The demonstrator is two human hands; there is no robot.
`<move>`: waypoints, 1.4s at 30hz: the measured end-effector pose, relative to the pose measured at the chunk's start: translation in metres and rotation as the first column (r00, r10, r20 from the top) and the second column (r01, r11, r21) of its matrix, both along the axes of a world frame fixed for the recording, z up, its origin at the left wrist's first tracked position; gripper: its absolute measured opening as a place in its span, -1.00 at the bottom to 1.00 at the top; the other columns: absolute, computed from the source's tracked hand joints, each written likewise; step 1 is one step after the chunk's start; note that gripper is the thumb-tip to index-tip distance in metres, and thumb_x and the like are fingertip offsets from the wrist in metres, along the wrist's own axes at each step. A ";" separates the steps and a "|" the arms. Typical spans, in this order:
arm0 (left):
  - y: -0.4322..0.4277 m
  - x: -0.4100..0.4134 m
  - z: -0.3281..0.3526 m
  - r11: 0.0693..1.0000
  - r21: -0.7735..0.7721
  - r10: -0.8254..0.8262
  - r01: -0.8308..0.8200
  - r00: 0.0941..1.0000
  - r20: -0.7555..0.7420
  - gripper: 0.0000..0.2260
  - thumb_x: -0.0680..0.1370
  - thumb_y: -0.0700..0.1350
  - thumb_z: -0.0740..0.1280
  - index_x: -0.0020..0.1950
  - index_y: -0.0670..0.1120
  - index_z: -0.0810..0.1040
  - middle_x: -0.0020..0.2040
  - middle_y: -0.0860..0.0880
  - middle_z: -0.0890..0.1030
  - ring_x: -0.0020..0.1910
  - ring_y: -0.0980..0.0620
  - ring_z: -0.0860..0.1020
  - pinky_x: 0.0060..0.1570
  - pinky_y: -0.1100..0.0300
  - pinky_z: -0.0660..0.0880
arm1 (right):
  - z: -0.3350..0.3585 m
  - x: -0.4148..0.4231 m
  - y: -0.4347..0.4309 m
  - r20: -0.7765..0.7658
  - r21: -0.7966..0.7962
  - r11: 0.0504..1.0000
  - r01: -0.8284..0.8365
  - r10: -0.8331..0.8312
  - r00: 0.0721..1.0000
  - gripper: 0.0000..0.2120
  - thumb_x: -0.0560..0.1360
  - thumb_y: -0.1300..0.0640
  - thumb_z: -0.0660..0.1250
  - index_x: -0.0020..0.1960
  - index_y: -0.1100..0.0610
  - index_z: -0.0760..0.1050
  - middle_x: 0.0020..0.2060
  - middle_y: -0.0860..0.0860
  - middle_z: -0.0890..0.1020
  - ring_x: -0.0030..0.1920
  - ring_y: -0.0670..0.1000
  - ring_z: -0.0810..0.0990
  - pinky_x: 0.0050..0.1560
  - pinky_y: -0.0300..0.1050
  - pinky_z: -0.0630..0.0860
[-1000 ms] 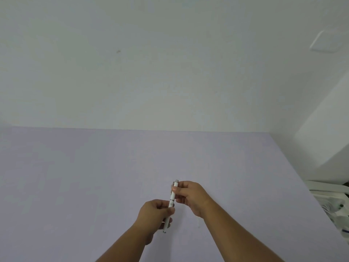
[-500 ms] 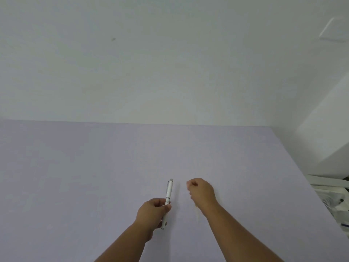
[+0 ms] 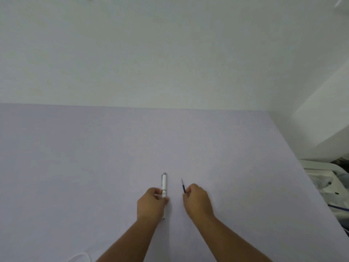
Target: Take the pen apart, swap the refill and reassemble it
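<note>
My left hand (image 3: pixel 152 204) grips a white pen (image 3: pixel 164 184) around its middle. The pen points away from me, its grey clicker end farthest, and its tip shows below my fist. My right hand (image 3: pixel 197 202) is closed on a thin dark refill (image 3: pixel 183 186), whose pointed end sticks out up and away from the fingers. The rest of the refill is hidden inside the fist. Both hands hover over the pale lilac table (image 3: pixel 94 157), a short gap apart.
A white wall (image 3: pixel 151 53) rises behind the table's far edge. Off the table's right edge sits white plastic clutter (image 3: pixel 324 178) with a blue cable (image 3: pixel 339 208). A white cord (image 3: pixel 79 257) loops at the bottom edge.
My right hand let go of the pen's upper end, moved off to the right, and now holds a dark refill. The left hand kept the pen roughly in place.
</note>
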State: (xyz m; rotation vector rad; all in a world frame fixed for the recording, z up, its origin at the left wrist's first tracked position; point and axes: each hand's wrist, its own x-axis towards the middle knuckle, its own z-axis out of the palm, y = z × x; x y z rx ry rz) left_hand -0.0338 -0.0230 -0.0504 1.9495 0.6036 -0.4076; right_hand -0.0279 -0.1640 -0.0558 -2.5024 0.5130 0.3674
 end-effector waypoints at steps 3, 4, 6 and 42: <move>-0.002 0.003 -0.001 1.000 0.008 -0.015 0.015 1.000 -0.017 -0.89 0.44 -0.12 0.44 -0.12 0.04 0.54 -0.26 0.16 0.54 -0.30 0.23 0.50 -0.48 0.35 0.35 | -0.002 0.001 0.009 -0.025 0.046 0.999 0.010 -0.009 1.000 -0.84 0.52 0.08 0.24 0.01 0.13 0.51 0.00 0.08 0.64 0.04 0.10 0.59 0.04 -0.03 0.56; -0.002 0.003 -0.001 1.000 0.016 -0.020 0.021 1.000 -0.021 -0.90 0.44 -0.12 0.43 -0.10 0.03 0.55 -0.26 0.16 0.54 -0.30 0.23 0.50 -0.46 0.34 0.36 | -0.002 0.001 0.012 -0.030 0.056 0.998 0.014 -0.012 0.999 -0.84 0.51 0.07 0.25 0.01 0.12 0.51 -0.01 0.07 0.64 0.03 0.09 0.60 0.02 -0.04 0.56; -0.003 0.004 -0.002 0.999 0.028 -0.034 0.035 0.999 -0.023 -0.89 0.45 -0.12 0.42 -0.06 0.02 0.54 -0.25 0.16 0.53 -0.29 0.23 0.50 -0.43 0.34 0.35 | -0.003 0.002 0.015 -0.032 0.071 0.997 0.016 -0.013 0.999 -0.84 0.51 0.07 0.25 0.00 0.12 0.51 -0.02 0.06 0.65 0.01 0.09 0.60 0.01 -0.03 0.57; 0.004 -0.003 0.003 0.991 0.089 -0.101 0.103 0.995 -0.028 -0.73 0.52 0.00 0.36 0.17 -0.06 0.49 -0.24 0.10 0.48 -0.20 0.07 0.50 -0.21 0.26 0.41 | 0.006 -0.001 0.013 0.043 0.119 0.991 0.060 -0.065 0.997 -0.79 0.55 0.03 0.19 -0.01 0.14 0.52 -0.04 0.09 0.65 0.01 0.11 0.60 0.02 0.01 0.57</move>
